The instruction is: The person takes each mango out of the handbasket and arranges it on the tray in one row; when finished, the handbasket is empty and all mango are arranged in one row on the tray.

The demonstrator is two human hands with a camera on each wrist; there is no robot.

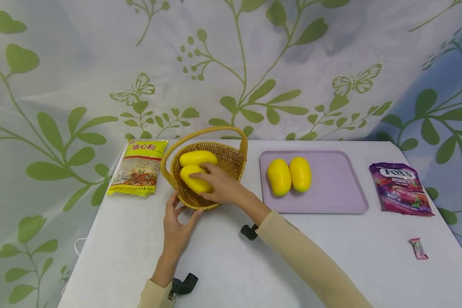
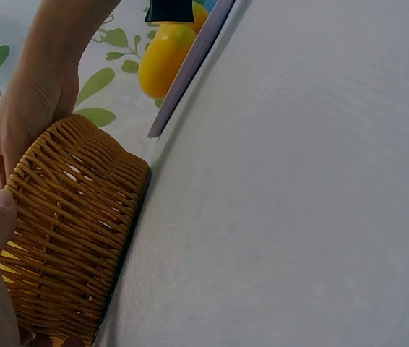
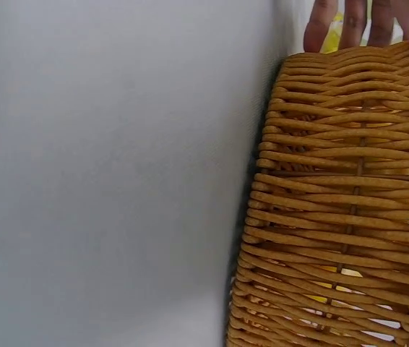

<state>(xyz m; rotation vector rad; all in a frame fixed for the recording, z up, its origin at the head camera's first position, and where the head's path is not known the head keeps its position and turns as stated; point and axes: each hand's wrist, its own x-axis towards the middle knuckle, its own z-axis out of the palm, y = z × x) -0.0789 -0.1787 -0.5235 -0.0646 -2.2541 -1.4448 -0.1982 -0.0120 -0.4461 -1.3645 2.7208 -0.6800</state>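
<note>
1. Gripped the front yellow mango [image 1: 192, 180] with the right hand [image 1: 224, 185], inside the wicker basket [image 1: 232, 160], just beside the rear mango [image 1: 197, 158].
2. Cupped the left hand [image 1: 178, 229] round the basket's near left wall, apparently steadying it.
3. Seemed at the stage of placing or lifting out that mango; could not tell which.
4. Probably called next for a still basket, then release or a lift past the handle [image 1: 244, 147].
</note>
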